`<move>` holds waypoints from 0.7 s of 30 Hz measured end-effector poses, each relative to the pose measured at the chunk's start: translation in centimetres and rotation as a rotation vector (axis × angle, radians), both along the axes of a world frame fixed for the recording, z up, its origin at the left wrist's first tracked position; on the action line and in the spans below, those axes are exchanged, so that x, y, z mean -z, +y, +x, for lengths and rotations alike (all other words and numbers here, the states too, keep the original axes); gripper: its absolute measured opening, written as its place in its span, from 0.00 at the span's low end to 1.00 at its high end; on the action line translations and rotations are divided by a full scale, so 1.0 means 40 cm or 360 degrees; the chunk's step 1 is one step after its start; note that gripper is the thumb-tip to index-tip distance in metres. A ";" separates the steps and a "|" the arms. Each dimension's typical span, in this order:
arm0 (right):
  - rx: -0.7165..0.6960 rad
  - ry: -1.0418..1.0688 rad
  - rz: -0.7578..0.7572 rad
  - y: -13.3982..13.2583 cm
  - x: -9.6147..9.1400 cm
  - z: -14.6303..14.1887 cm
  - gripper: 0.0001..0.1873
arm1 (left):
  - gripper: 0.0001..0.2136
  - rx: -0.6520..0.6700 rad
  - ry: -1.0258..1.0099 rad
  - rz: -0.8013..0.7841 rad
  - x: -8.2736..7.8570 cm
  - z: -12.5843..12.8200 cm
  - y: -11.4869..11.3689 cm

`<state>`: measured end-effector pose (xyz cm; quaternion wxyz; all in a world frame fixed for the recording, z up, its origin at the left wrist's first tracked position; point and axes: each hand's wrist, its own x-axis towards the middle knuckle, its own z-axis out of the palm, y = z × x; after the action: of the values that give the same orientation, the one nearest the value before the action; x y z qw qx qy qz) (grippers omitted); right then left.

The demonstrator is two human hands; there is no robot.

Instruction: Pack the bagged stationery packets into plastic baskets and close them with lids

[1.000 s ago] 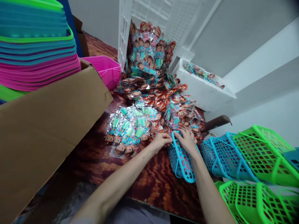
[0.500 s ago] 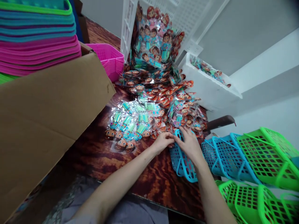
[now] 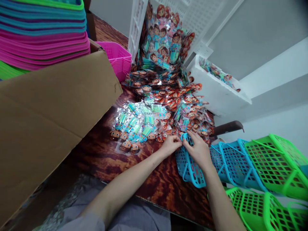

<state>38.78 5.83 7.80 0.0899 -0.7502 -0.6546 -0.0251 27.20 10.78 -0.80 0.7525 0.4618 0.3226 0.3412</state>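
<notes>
A small blue plastic basket (image 3: 190, 168) lies on the dark wood-grain table (image 3: 156, 186) just in front of me. My right hand (image 3: 197, 149) rests over its far end with fingers curled on the rim. My left hand (image 3: 170, 145) meets it at the basket's far left corner, fingers pinched together on the rim or on something small there. Just beyond both hands spreads a heap of cartoon-doll packets in clear wrappers (image 3: 158, 109).
A large cardboard box flap (image 3: 48, 115) fills the left. Stacked pink, blue and green baskets (image 3: 40, 35) sit above it; a pink basket (image 3: 115, 57) stands behind. White crates (image 3: 216, 89) hold more packets. Blue and green baskets (image 3: 260, 166) lie at the right.
Both hands stay at the blue basket's far end, drawn slightly closer together. The view has shifted a little, so everything sits slightly right and lower.
</notes>
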 end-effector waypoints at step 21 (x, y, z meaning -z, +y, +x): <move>-0.0087 0.0402 -0.0060 -0.009 0.005 0.051 0.31 | 0.20 -0.0211 0.0246 0.0594 -0.030 -0.023 0.068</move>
<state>40.81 5.48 7.59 0.1582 -0.7308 -0.6587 0.0845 26.27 13.51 0.39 0.6028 0.5956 0.3404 0.4074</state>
